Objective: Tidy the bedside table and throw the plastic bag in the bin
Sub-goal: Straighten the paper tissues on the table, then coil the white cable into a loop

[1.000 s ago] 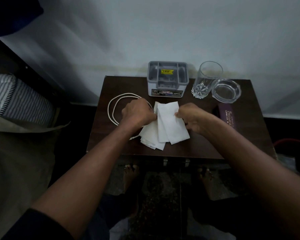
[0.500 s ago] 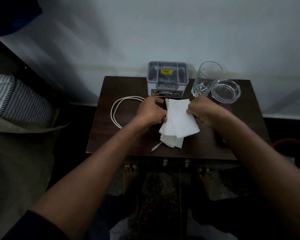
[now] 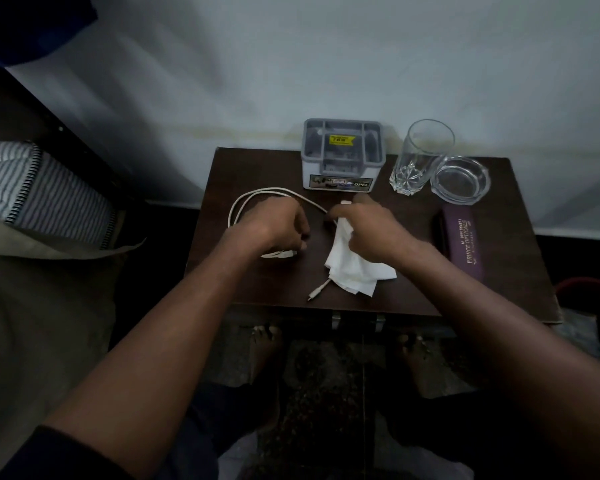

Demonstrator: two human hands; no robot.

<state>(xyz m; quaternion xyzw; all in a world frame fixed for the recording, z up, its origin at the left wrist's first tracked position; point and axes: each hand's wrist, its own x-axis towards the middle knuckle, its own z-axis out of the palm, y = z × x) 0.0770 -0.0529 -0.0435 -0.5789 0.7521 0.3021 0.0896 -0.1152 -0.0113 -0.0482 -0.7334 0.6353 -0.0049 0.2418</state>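
On the dark wooden bedside table (image 3: 416,209) lies a stack of white tissues (image 3: 355,271). My right hand (image 3: 371,228) is shut on their upper end, and their lower end rests on the table. A white cable (image 3: 243,206) loops at the table's left, and its plug end (image 3: 316,293) pokes out from under the tissues. My left hand (image 3: 278,226) is over the cable loop with its fingers curled down onto the cable.
At the back stand a grey organiser box (image 3: 342,154), a tall glass (image 3: 420,161) and a glass ashtray (image 3: 461,180). A purple spectacle case (image 3: 463,244) lies at the right. A red bin rim (image 3: 589,285) shows at the right, and the bed (image 3: 32,195) at the left.
My left hand let go of the tissues and moved left onto the cable. The right hand alone now holds the tissues, lower and bunched. The spectacle case is uncovered again.
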